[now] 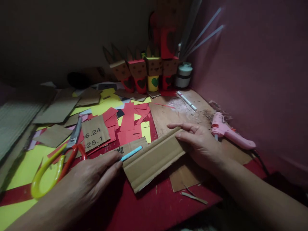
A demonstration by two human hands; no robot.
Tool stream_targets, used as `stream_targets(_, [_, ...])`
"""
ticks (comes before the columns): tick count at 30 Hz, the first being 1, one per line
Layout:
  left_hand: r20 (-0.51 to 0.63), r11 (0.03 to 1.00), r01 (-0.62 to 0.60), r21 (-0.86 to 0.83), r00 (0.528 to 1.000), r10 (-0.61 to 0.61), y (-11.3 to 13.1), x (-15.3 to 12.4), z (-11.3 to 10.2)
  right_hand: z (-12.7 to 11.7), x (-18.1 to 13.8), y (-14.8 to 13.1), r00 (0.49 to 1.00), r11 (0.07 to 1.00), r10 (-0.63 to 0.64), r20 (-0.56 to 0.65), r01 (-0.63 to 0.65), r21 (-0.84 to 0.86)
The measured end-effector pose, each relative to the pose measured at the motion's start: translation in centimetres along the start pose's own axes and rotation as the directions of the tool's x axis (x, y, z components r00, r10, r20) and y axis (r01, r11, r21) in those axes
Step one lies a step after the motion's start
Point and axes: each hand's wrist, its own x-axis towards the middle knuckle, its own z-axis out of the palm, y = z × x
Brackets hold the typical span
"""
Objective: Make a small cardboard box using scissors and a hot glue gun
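My right hand (196, 141) pinches the upper right end of a cardboard strip (154, 160), with the thumb on its face. The strip is tilted and carries lengthwise crease lines. At its left end, my left hand (103, 170) is closed on a slim light blue stick (132, 153), whose exact kind I cannot make out. The stick lies along the strip's upper left corner; whether they touch is unclear. Left of my left hand are scissors (74, 138) with yellow and red handles. A pink glue gun (229, 133) lies to the right of my right hand.
Red paper scraps (127, 118), yellow paper (108, 101) and cardboard pieces (57, 104) cover the table's left and middle. Several decorated paper-cup figures (153, 72) stand at the back beside a white jar (184, 75). A white marker (187, 100) lies before them. A wall (260, 80) borders the right.
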Motion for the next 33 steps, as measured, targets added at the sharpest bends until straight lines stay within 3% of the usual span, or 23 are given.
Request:
stream_targets(5, [0.013,0.999,0.051,-0.001,0.999,-0.051,0.0,0.1,0.1,-0.2,-0.1,0.1,0.999,1.000,0.011,0.031,-0.011,-0.008])
stream_targets(10, [-0.131,0.999,0.037,0.005,0.991,-0.036,-0.2,0.0,0.3,0.1,-0.3,0.1,0.999,1.000,0.026,0.040,-0.026,0.010])
stream_targets(14, [-0.194,0.998,-0.003,0.065,0.981,0.016,1.2,0.4,0.0,0.4,-0.4,0.2,0.996,0.999,0.036,0.082,-0.034,-0.021])
stream_targets(20, [-0.131,0.996,-0.017,0.093,0.991,0.029,4.3,2.1,0.0,1.0,-0.8,0.6,0.981,0.994,0.101,0.164,-0.094,-0.047])
stream_targets(26, [-0.028,0.989,0.102,0.105,0.995,-0.099,5.2,3.1,1.2,1.6,-1.0,1.4,0.975,0.992,0.127,0.182,-0.124,-0.026])
stream_targets(33, [-0.024,0.999,-0.006,-0.033,1.000,0.005,5.6,3.2,1.6,1.8,-1.1,1.4,0.973,0.991,0.130,0.192,-0.130,-0.010])
